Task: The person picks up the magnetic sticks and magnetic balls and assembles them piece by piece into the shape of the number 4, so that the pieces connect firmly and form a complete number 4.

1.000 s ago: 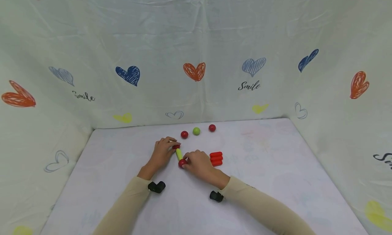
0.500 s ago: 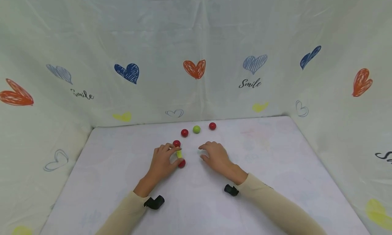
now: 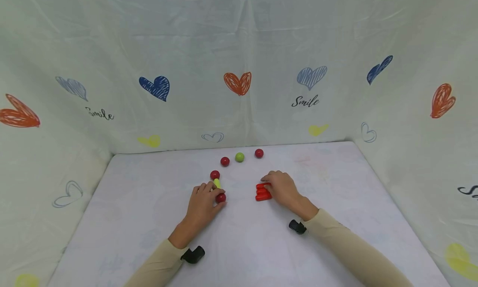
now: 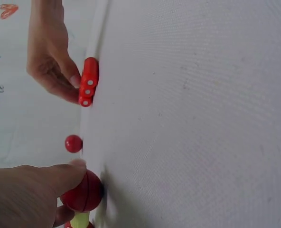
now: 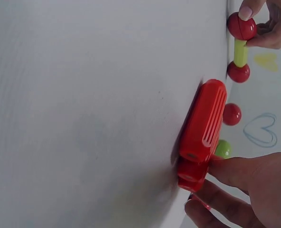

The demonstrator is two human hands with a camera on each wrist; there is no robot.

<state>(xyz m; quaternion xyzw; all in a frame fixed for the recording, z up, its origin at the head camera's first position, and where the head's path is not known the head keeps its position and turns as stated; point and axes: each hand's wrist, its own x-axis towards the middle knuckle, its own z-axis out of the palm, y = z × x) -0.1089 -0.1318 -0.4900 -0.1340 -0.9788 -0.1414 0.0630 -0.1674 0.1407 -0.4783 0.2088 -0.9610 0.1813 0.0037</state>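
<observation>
My left hand pinches a red ball between thumb and fingers. That ball sits at the near end of a short yellow-green rod, which has a second red ball at its far end. Over to the right, my right hand has thumb and forefinger around the farthest of three red rods lying side by side. The nearest red rod shows a ribbed side in the right wrist view. Pale dots mark the rod ends in the left wrist view.
Behind the hands, a red ball, a green ball and another red ball stand apart near the back edge. The white-covered table meets a hanging cloth printed with hearts.
My right hand has left the near red ball and moved right to the red rods. My left hand has shifted from the far ball to the near one.
</observation>
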